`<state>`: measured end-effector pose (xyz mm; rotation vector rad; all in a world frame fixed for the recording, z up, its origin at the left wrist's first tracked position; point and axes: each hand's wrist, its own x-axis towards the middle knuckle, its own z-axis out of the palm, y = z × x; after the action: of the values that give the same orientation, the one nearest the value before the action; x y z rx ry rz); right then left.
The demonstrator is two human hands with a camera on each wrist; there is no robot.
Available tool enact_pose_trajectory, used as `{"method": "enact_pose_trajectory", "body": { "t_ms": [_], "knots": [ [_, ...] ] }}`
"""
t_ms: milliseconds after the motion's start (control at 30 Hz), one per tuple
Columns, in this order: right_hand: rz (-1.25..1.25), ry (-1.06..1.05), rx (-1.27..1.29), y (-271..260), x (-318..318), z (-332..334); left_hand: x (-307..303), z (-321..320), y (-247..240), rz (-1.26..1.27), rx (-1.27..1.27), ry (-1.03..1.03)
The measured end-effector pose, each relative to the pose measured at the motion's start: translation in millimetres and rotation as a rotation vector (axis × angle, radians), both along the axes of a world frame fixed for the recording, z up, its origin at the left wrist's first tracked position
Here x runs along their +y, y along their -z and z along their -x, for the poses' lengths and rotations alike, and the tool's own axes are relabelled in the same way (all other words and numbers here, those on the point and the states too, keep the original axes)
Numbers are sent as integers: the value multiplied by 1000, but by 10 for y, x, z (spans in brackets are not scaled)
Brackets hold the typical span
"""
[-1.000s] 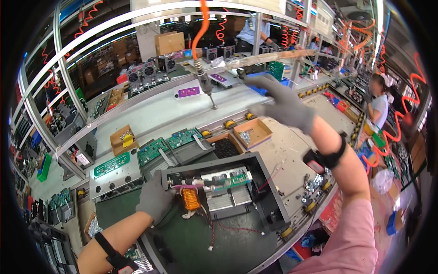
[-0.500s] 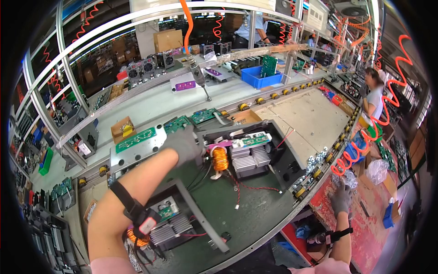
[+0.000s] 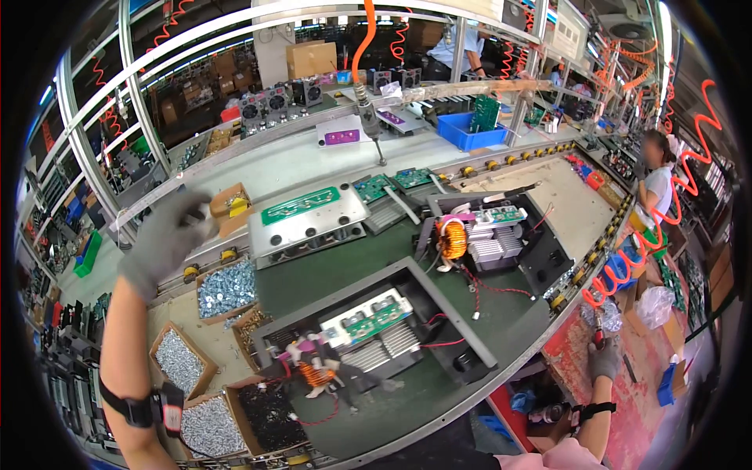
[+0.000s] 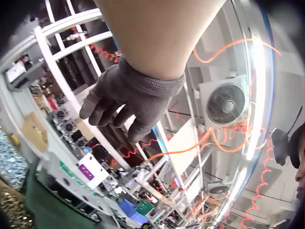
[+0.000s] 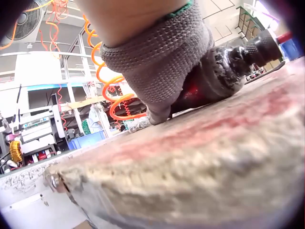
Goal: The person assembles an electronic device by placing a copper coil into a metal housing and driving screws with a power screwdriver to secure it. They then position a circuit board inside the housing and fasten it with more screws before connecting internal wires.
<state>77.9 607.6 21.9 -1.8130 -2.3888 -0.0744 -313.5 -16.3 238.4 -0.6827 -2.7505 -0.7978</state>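
Note:
My gloved left hand (image 3: 168, 239) is raised at the left, beside a small carton (image 3: 229, 205) with yellow pieces. Its fingers hang loosely bent with nothing between them, as the left wrist view of the glove (image 4: 133, 102) shows. On the red bench, my gloved right hand (image 3: 603, 362) grips a dark pneumatic screwdriver (image 5: 209, 78) lying on its side. Nearest me lies an open grey chassis (image 3: 415, 274) with a heatsink, a green board and an orange-wound coil (image 3: 316, 374). A second such chassis (image 3: 548, 262) sits behind it to the right.
Boxes of screws (image 3: 180, 362) and a box of black parts (image 3: 270, 419) line the left. A silver housing with a green board (image 3: 301, 205) stands behind the chassis. An orange hose holds a hanging driver (image 3: 368, 117). A red coiled hose (image 3: 611, 282) drops to the red bench (image 3: 568, 345).
My right hand has come down from above the line to the red bench and grips the screwdriver. My left hand has left the rear chassis and moved left. The front chassis has come into full view.

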Motion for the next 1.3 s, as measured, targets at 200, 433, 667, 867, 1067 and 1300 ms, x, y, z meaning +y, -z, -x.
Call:
{"method": "enact_pose_trajectory", "body": {
  "t_ms": [200,433,667,867,1067,1300],
  "knots": [
    [-14,-37,135,256,-257,-72,-1296,-251,1201,-264,-358,-131],
    [659,-585,1653,-190,-2049,685,-1295,-557,1797,-293,-517,-140],
    [589,-1069,1556,-94,-3062,1126,-1006,-514,2123,-112,-437,-325],
    [681,-1138,1387,-83,-3214,1172,-656,-347,2616,270,-434,-159],
    [666,-1115,1391,-30,-3127,1214,-307,35,2980,526,-217,-180],
    [974,-1004,1369,-93,-3096,1140,-558,31,2727,-803,-664,-383]
  ]
}}
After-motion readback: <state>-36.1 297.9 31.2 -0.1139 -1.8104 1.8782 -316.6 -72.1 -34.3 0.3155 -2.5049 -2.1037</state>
